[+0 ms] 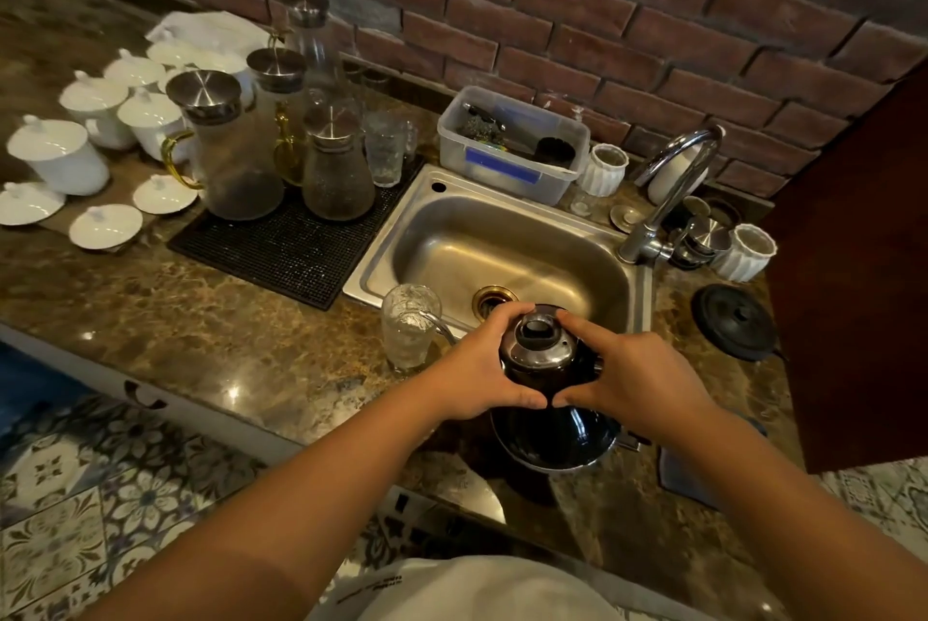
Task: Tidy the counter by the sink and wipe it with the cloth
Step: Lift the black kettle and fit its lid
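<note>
Both hands wrap a dark glass kettle with a steel lid at the counter's front edge, just before the steel sink. My left hand cups its left side and my right hand its right, thumbs meeting in front. The thin spout points left toward a clear glass standing on the marble counter. No cloth is in view.
Glass carafes and a tumbler stand on a black mat left of the sink, white lidded cups beyond. A plastic tub sits behind the basin. Faucet, white ribbed cups and a black lid lie right, beside a dark cabinet side.
</note>
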